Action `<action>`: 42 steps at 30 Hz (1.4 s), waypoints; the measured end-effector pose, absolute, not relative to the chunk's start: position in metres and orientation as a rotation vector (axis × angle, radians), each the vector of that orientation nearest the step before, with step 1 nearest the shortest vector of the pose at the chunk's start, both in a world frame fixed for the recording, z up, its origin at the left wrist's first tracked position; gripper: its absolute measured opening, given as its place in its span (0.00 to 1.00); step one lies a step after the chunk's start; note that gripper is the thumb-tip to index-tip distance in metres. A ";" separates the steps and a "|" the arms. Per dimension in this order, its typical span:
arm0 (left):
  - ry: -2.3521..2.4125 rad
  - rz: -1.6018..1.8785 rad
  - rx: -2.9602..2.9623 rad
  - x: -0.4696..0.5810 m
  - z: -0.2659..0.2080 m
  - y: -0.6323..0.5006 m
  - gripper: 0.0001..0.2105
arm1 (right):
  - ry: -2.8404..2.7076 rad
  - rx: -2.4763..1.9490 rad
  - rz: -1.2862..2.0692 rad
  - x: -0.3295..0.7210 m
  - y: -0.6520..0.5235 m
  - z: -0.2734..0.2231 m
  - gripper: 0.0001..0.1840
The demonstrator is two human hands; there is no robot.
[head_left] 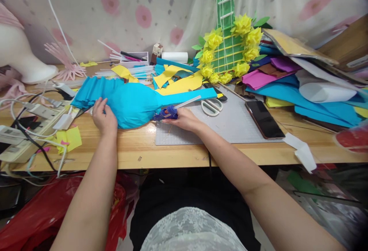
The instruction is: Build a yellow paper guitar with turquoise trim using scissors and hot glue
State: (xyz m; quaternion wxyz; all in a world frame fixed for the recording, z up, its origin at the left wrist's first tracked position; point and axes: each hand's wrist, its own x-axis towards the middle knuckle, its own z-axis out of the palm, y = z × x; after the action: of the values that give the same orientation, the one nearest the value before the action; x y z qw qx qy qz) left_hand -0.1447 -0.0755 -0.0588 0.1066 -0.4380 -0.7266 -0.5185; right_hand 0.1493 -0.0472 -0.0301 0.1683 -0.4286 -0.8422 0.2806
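Note:
A bright blue crepe-paper shape (132, 107) lies on the wooden table, with a rounded body, a ruffled left end and a long flat strip (189, 97) reaching right. My left hand (105, 118) grips the near-left edge of the rounded body, fingers bent over the paper. In my right hand (185, 120) is a blue hot glue gun (166, 114), its nozzle pointing left beside the body's lower right edge. A clear glue stick (188, 102) sticks out of the gun's back. White-handled scissors (212, 107) lie just beyond my right hand.
A grey cutting mat (230, 128) bears a phone (264, 120). Power strips and cables (40, 117) crowd the left. Yellow paper scraps (178, 82) and a yellow-flowered green paper guitar (227, 51) stand behind. Coloured paper sheets (322, 97) pile up at right.

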 end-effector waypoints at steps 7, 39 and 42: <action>-2.111 -1.525 -1.284 -0.147 -0.061 -0.075 0.15 | -2.376 -1.239 0.790 0.150 -0.047 -0.028 0.25; -2.091 -1.545 -1.282 -0.147 -0.060 -0.077 0.15 | -2.335 -1.239 0.798 0.156 -0.042 -0.033 0.23; -2.103 -1.535 -1.272 -0.146 -0.059 -0.077 0.15 | -2.324 -1.257 0.784 0.157 -0.041 -0.033 0.24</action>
State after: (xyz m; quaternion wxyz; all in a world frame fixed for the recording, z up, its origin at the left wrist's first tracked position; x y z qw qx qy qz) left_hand -0.1461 -0.0769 -0.0589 0.1216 -0.4358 -0.7203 -0.5257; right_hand 0.1567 -0.0410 -0.0330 0.1916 -0.4477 -0.8276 0.2791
